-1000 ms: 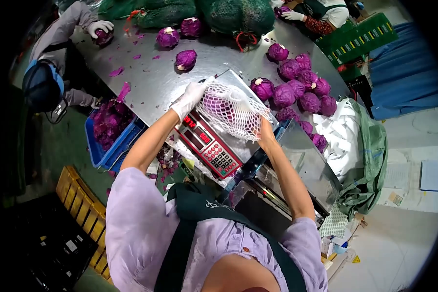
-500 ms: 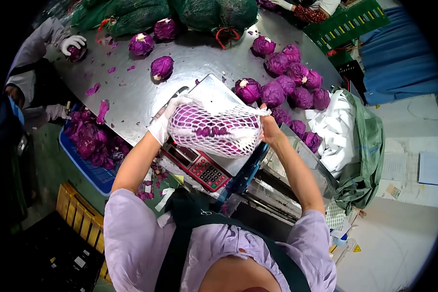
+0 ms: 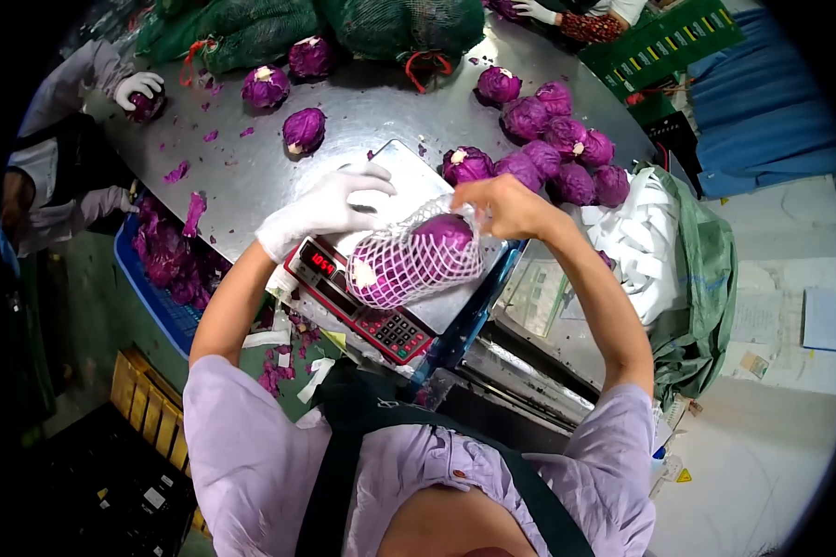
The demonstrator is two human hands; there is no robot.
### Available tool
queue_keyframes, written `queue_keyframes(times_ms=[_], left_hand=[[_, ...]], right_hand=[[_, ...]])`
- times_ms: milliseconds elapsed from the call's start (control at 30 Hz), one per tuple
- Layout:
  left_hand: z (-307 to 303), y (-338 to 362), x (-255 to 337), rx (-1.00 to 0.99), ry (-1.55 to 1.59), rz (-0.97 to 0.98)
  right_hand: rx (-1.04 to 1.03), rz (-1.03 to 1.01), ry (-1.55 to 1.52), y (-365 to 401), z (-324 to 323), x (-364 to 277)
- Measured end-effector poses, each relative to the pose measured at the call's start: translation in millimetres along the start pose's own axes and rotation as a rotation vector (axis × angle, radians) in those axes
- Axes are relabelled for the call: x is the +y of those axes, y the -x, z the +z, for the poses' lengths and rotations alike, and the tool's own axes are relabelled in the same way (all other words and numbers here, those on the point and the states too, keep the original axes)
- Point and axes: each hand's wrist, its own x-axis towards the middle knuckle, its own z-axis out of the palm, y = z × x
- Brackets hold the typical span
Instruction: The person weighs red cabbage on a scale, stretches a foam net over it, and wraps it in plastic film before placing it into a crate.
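A white mesh net bag (image 3: 409,265) holding red cabbages lies on the steel plate of a weighing scale (image 3: 399,167). The scale's red display (image 3: 321,263) is lit. My right hand (image 3: 497,204), bare, pinches the bag's upper end. My left hand (image 3: 330,206), in a white glove, hovers over the plate just left of the bag, fingers spread and holding nothing.
Several loose red cabbages (image 3: 553,139) are heaped right of the scale on the steel table (image 3: 251,176). Green net sacks (image 3: 399,23) lie at the far edge. A co-worker's gloved hand (image 3: 139,88) holds a cabbage at left. A blue crate (image 3: 163,306) of trimmings stands below.
The filled net bag came down from between both hands onto the scale plate. My left hand let go of it and opened. My right hand shifted to the bag's top end.
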Motion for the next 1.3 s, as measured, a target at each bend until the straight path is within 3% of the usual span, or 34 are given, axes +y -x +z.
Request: queue_keyframes(times_ms=[67, 100, 133, 200, 233, 333, 400, 467, 533, 600, 667, 733, 800, 867, 933, 967, 1000, 1067, 1133, 1200, 1267, 1300], left_hand=[[-4, 19, -1, 0.025, 0.146, -0.075], [-1, 30, 5, -0.033, 0.103, -0.114], [4, 44, 12, -0.09, 0.061, -0.158], [38, 64, -14, -0.178, -0.027, -0.106], [55, 63, -8, -0.141, 0.086, -0.141], [64, 58, 18, -0.039, -0.031, -0.158], [71, 55, 21, 0.066, 0.153, -0.165], [80, 52, 34, 0.122, 0.192, -0.121], [87, 42, 83, 0.13, 0.239, -0.111], [105, 28, 121, 0.118, 0.098, -0.023], [143, 8, 140, 0.099, 0.006, 0.052], [193, -12, 149, 0.111, 0.123, 0.048], [248, -35, 154, 0.155, 0.257, 0.08], [292, -54, 157, 0.103, 0.306, 0.07], [314, -58, 188, 0.12, 0.041, -0.084], [333, -68, 182, 0.064, 0.089, -0.146], [342, -65, 196, 0.106, 0.017, -0.191], [352, -64, 215, 0.149, -0.265, -0.217], [358, -65, 207, 0.154, -0.35, -0.168], [346, -62, 201, 0.001, -0.216, -0.149], [324, -60, 198, -0.043, 0.173, -0.048], [312, -57, 199, -0.056, 0.113, -0.117]], right_hand=[[0.589, 0.009, -0.026, 17, 17, 2], [0.673, 0.163, -0.051, 26, 26, 10], [0.654, 0.277, -0.31, 36, 37, 14], [0.41, 0.254, -0.519, 44, 70, 18], [0.305, 0.262, -0.404, 39, 90, 16], [0.506, 0.216, -0.843, 25, 116, 2], [0.632, 0.208, -1.094, 24, 108, -14], [0.724, 0.2, -1.068, 44, 108, -6], [0.802, 0.171, -1.086, 79, 91, -15], [0.758, 0.119, -1.083, 123, 77, -2], [0.71, 0.2, -0.909, 175, 59, 4], [0.658, 0.267, -0.853, 221, 41, 5], [0.618, 0.31, -0.719, 256, 44, 47], [0.641, 0.301, -0.685, 283, 46, 73], [0.585, 0.364, -0.792, 300, 50, 96], [0.551, 0.335, -0.818, 303, 57, 114], [0.574, 0.412, -0.661, 304, 62, 122], [0.479, 0.366, -0.777, 303, 65, 135], [0.436, 0.3, -0.741, 302, 63, 142], [0.43, 0.243, -0.775, 304, 61, 136], [0.564, 0.18, -0.789, 310, 69, 148], [0.609, 0.286, -0.852, 315, 69, 152]])
